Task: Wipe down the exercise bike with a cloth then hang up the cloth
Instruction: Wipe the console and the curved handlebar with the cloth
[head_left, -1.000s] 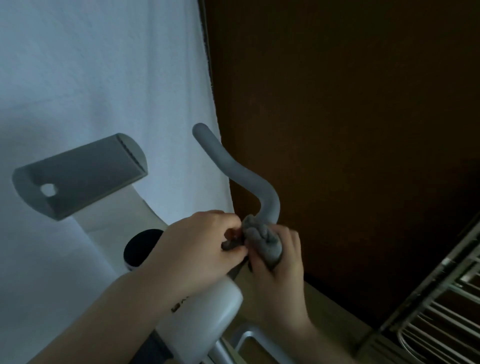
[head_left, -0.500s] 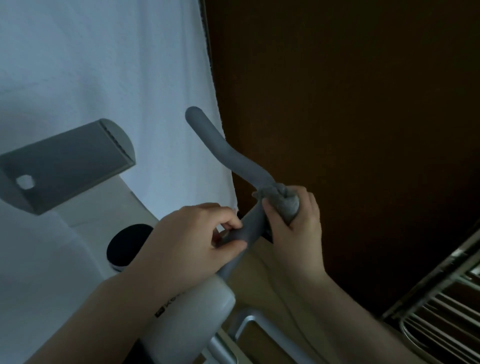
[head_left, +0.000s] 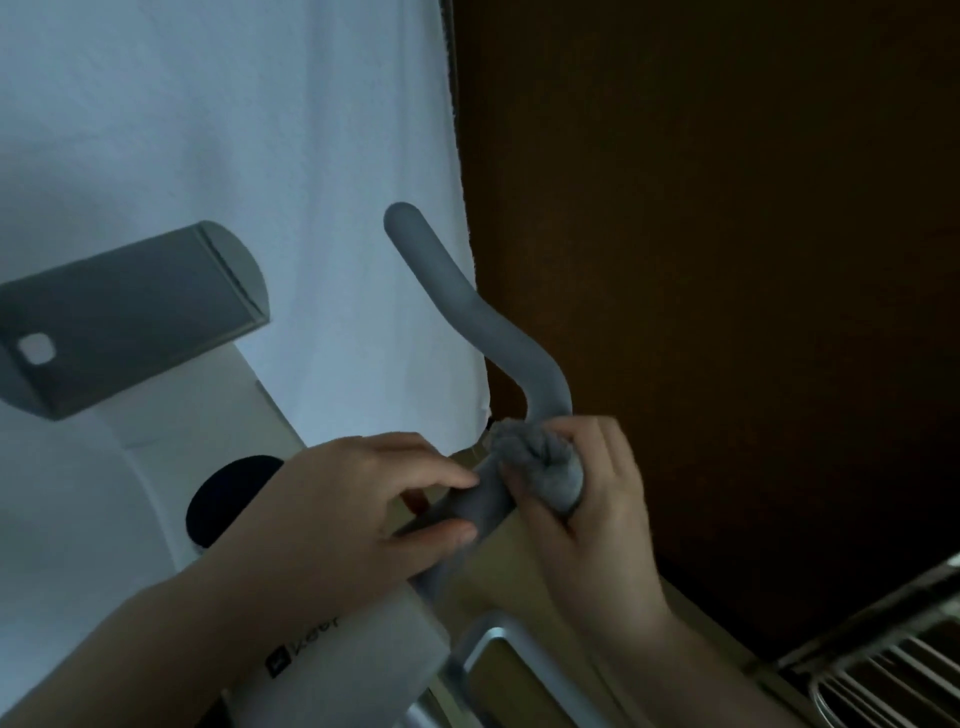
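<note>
The exercise bike's grey curved handlebar (head_left: 483, 322) rises from its white body (head_left: 343, 660). My right hand (head_left: 597, 509) grips a bunched grey cloth (head_left: 540, 462) wrapped round the handlebar at its bend. My left hand (head_left: 363, 499) holds the handlebar's lower stretch just left of the cloth, thumb under and fingers over it. The bar's upper end is bare.
A grey console holder (head_left: 130, 312) juts out at the left above a black round knob (head_left: 228, 493). A white sheet (head_left: 234, 130) hangs behind, a dark brown wall (head_left: 727, 260) at right. A metal wire rack (head_left: 883, 665) sits at bottom right, a silver frame bar (head_left: 498, 649) below.
My right hand slid the cloth up the handlebar to the bend, then back down a little. My left hand shifted from beside the cloth to holding the lower bar.
</note>
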